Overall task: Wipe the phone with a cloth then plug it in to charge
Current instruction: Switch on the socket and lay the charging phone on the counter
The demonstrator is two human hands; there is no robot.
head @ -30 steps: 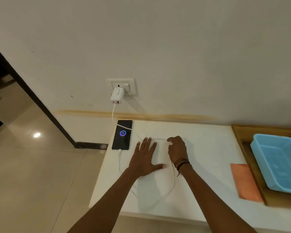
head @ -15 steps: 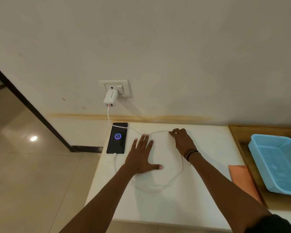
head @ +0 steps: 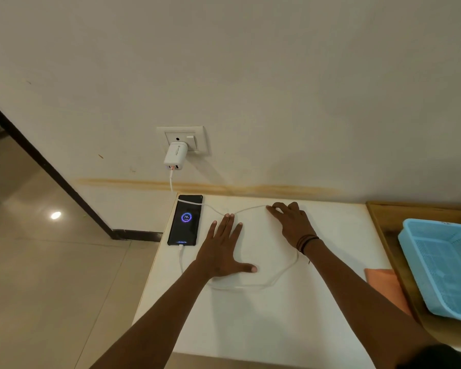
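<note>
The right hand (head: 293,225) rests fingertips on a white cable (head: 282,272), fingers loosely together, not clearly pinching. The left hand (head: 224,249) lies flat on the white table (head: 250,323), fingers spread. Just left of it, a phone (head: 185,221) lies plugged in, screen lit. An orange cloth (head: 383,286) sits at the table's right edge, beside a blue basket (head: 442,265).
</note>
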